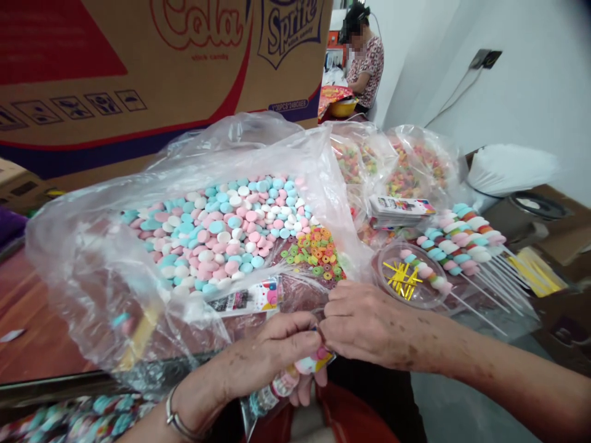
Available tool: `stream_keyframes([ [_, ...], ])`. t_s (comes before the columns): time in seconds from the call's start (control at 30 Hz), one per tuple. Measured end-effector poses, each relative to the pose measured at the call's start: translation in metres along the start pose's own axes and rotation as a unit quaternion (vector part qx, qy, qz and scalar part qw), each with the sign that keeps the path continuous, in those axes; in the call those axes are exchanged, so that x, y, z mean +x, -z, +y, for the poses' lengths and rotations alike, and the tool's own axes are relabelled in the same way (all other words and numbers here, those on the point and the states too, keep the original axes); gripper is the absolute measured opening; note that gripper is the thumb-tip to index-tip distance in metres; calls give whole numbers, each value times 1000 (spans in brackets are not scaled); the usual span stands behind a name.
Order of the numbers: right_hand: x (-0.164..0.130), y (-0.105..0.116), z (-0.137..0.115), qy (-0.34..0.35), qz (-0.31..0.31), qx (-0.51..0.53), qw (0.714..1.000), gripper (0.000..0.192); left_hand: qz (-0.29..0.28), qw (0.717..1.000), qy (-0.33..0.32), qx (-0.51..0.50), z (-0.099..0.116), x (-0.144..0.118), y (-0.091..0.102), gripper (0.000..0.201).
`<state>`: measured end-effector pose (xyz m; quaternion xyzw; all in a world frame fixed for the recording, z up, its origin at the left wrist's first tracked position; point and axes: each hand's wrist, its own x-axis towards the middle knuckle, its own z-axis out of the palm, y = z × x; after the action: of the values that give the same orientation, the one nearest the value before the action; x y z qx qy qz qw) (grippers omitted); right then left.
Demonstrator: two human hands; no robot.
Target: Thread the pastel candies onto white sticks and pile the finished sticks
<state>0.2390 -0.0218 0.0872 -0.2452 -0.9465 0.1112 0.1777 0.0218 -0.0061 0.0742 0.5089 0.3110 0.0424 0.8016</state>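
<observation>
A big carton [138, 67] stands across the back of the worktop [32, 320], and in front of it lies an open clear bag [92, 258], wide-mouthed, full of pink, blue and white candy discs [221, 227], with a small heap of ring candies [316, 249] at its right edge. Further right, finished skewers [462, 243] lie in a row, sticks pointing away to the right, beside a clear tub [409, 277] holding yellow ties. Far back, another person [364, 58] sits at their own work.

Now down to the centre. Both hands meet just below the bag's mouth. The left hand [272, 354] is clamped round a candy stick in a wrapper [295, 375], grip closed on it, candies showing under the fingers. The stick's long axis runs from lower left up to the right, so its top end points straight at the right hand [369, 323]. That right hand sits touching the left, fingertips pinched together at the wrapper's top end; whether anything small lies between them, I cannot tell. The left is the holder, the right is nearer the tip.
</observation>
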Motion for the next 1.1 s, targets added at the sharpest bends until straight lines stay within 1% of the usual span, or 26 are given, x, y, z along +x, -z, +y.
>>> stream_keyframes([
  [0.07,1,5,0,-39,23,15,999,20,42,999,-5,-8,-1,0,-2,37],
  [0.1,1,6,-1,-70,46,17,996,18,63,998,-6,-11,-2,0,-4,39],
  [0.2,0,6,-3,-167,142,-21,975,40,120,991,-30,-41,0,3,-9,41],
  [0.27,-1,3,-5,-207,187,-49,959,43,159,985,-50,-50,3,6,-11,43],
  [0.33,0,0,-7,-216,202,-37,955,40,200,978,-56,-32,6,8,-12,45],
  [0.43,3,0,-9,-191,207,36,959,36,244,968,-64,-5,6,10,-12,47],
  [0.5,6,1,-11,-182,194,90,960,36,252,965,-72,3,4,9,-13,46],
  [0.57,7,0,-12,-208,181,151,950,43,255,964,-79,14,1,8,-13,45],
  [0.6,8,-1,-13,-229,190,192,935,51,261,961,-85,22,1,8,-13,44],
  [0.63,9,-3,-13,-252,210,243,913,60,274,956,-96,35,1,8,-13,43],
  [0.67,11,-6,-14,-273,230,302,884,67,295,947,-112,58,2,8,-13,42],
  [0.7,13,-9,-16,-291,243,360,852,70,321,934,-131,86,4,8,-13,41],
  [0.73,16,-12,-17,-308,243,411,823,67,343,920,-149,117,7,8,-13,39],
  [0.77,19,-15,-18,-324,232,447,801,59,357,907,-168,146,9,9,-13,38],
  [0.8,22,-18,-20,-343,216,466,787,48,363,898,-182,167,11,10,-13,37],
  [0.83,24,-20,-21,-360,202,470,780,36,363,894,-193,177,12,10,-13,36],
  [0.9,29,-23,-23,-382,204,460,775,19,357,900,-199,152,11,12,-14,35],
  [0.97,31,-23,-23,-383,218,460,771,15,338,919,-192,67,6,13,-13,31],
  [1.03,31,-24,-22,-376,231,470,765,14,290,939,-182,-34,-1,14,-11,26],
  [1.1,30,-27,-21,-365,242,486,756,12,256,946,-176,-97,-7,15,-10,24],
])
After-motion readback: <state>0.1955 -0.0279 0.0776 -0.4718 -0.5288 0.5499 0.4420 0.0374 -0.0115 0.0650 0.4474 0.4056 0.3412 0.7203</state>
